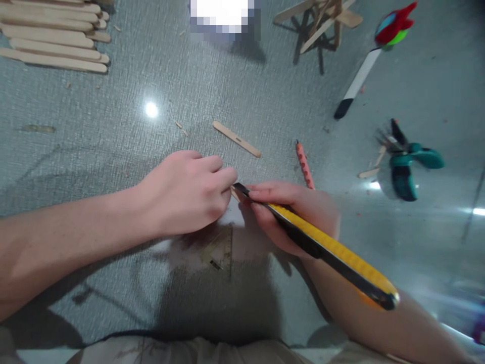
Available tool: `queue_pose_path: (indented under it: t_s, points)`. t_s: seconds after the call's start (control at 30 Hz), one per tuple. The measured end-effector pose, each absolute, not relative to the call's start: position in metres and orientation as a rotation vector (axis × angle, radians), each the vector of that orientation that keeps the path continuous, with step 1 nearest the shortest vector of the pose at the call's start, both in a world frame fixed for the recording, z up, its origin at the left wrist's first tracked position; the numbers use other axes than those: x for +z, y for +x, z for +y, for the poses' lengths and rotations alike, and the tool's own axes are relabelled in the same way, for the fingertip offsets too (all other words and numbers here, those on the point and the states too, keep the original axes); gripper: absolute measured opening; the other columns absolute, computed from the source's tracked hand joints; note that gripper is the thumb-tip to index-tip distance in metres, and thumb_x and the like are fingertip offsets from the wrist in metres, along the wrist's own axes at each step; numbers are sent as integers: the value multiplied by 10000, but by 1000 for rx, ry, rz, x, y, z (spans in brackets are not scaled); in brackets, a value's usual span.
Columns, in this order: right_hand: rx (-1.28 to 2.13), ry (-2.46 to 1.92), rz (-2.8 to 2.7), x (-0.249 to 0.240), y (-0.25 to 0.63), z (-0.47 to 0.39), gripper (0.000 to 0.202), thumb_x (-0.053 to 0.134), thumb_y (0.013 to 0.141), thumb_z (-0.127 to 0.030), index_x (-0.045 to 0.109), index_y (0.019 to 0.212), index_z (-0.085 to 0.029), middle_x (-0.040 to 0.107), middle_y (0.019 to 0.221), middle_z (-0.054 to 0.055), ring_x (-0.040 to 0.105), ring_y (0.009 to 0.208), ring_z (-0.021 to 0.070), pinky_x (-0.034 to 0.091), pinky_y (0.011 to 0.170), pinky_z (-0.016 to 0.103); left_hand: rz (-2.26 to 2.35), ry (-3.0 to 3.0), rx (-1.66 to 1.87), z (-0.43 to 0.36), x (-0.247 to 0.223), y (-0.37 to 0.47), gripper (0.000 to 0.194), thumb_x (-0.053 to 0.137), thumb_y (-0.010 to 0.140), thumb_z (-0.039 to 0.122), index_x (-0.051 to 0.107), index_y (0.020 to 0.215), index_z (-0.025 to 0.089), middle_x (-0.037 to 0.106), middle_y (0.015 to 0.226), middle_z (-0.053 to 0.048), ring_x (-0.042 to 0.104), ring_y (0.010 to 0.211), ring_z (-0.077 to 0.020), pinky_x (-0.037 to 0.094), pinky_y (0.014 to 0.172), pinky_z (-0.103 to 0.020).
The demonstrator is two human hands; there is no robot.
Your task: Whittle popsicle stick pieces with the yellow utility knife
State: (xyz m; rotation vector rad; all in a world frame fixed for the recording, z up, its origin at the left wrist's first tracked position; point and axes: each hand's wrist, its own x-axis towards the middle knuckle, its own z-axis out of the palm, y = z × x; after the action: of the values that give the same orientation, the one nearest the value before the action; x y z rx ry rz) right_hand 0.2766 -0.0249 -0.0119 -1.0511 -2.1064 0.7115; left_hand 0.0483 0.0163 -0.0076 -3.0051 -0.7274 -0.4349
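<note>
My right hand (295, 215) is closed round a yellow and black utility knife (329, 250), whose handle slants down to the right. The knife's dark tip meets a small wooden stick (235, 194) at the fingertips of my left hand (193, 192). My left hand is closed on that stick, and most of it is hidden by the fingers. Just beyond my hands lies a wooden craft stick (237, 139) with a small slot in its middle. A pink pencil-like tool (304, 164) lies beside my right hand.
Craft sticks (56, 43) are piled at the back left. At the back stands a stick structure (326, 23). To the right lie a white and black tool (358, 83) with a red top and teal-handled pliers (403, 174). Wood scraps dot the grey table (125, 101).
</note>
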Motion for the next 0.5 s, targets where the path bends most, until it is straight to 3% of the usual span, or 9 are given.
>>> queue_pose_path:
  t_s: [0.5]
  points:
    - [717, -1049, -2126, -11, 277, -23, 172, 645, 876, -109, 661, 966, -254, 798, 936, 23, 785, 818, 181, 671, 720, 276, -720, -3020, -450, 17, -7, 48, 324, 464, 967, 117, 620, 690, 181, 601, 722, -8, 574, 676, -170, 309, 558, -325]
